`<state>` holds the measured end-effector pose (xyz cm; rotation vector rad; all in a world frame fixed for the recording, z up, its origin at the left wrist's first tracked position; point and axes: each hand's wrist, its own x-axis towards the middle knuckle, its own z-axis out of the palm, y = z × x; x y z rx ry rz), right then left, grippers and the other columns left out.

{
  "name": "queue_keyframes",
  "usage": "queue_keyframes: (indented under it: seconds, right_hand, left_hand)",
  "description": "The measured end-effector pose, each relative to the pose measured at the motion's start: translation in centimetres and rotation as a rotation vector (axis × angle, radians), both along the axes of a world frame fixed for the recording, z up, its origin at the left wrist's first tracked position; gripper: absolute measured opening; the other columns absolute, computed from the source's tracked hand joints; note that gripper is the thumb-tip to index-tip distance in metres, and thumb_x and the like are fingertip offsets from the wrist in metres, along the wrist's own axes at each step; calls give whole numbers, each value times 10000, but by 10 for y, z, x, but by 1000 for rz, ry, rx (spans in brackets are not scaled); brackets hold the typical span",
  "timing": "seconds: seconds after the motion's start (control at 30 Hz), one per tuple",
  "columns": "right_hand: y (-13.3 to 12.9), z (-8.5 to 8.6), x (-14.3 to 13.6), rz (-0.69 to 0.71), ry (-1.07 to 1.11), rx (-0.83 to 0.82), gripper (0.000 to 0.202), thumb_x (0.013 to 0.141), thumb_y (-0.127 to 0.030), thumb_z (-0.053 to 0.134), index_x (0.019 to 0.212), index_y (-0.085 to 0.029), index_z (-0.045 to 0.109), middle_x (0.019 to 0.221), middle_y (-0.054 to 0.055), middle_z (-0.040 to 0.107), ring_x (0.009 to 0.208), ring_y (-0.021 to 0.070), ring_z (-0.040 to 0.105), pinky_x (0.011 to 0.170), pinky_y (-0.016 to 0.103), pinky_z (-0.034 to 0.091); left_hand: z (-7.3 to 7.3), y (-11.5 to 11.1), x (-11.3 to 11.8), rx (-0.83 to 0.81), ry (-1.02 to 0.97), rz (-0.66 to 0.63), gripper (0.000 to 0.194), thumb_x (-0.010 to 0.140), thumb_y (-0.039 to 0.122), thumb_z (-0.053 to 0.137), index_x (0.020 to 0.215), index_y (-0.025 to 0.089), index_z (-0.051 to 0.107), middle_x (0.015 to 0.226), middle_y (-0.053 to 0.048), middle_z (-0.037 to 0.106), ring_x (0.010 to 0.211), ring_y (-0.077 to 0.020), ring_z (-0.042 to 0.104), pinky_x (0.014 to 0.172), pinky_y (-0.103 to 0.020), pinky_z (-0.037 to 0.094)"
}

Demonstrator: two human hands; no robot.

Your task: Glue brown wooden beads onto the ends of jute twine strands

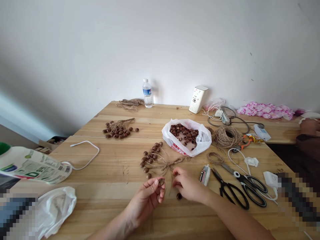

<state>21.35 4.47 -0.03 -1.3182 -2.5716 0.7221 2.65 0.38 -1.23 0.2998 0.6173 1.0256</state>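
Note:
My left hand point(150, 193) pinches a brown nut shell point(161, 182), its hollow side showing, between thumb and fingers. Just to the right is my right hand point(186, 185), its fingers curled together beside loose twine strands; what the fingertips hold, if anything, I cannot make out. Beyond both hands lies a twine bunch point(172, 163) with a wrapped stem and several brown shells on its strand ends. A single shell point(179, 196) rests on the table under my right hand. A glue tube point(205, 175) lies right of that hand.
A white plastic bag point(197, 150) of shells stands open behind the bunch. To the right are black scissors point(233, 191), larger scissors point(250, 186), a twine roll point(228, 136) and cables. A finished-looking shell bunch point(120, 131), bottle point(147, 95) and large container point(37, 163) are left. Another person's hand point(310, 126) shows far right.

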Motion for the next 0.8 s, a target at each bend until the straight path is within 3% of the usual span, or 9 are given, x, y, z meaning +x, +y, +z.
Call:
queue_keyframes:
  seconds: [0.13, 0.27, 0.47, 0.8]
  right_hand:
    - [5, -2, 3, 17, 43, 52, 251, 723, 32, 507, 733, -162, 666, 966, 49, 584, 946, 173, 524, 819, 258, 406]
    - [10, 5, 5, 7, -26, 140, 194, 727, 12, 543, 788, -144, 640, 818, 49, 603, 876, 189, 515, 767, 280, 414]
    - [8, 17, -3, 186, -126, 245, 142, 802, -73, 525, 803, -151, 644, 864, 59, 577, 854, 178, 502, 737, 271, 399]
    - [12, 3, -19, 291, -87, 133, 174, 851, -108, 458, 896, -140, 623, 914, 60, 631, 793, 147, 564, 713, 236, 414]
  left_hand:
    - [1, -1, 0, 12, 1, 8, 147, 733, 217, 673, 832, 107, 679, 712, -37, 610, 547, -78, 520, 480, -186, 398]
    - [2, -1, 0, 9, -7, 25, 150, 727, 221, 680, 830, 111, 677, 710, -31, 604, 548, -75, 518, 478, -184, 391]
    - [2, 0, -1, 7, -29, 29, 169, 723, 223, 686, 848, 110, 680, 702, -39, 618, 546, -80, 526, 479, -184, 396]
    - [0, -1, 0, 51, -35, 7, 176, 760, 227, 646, 884, 106, 676, 726, -49, 610, 557, -84, 520, 479, -187, 392]
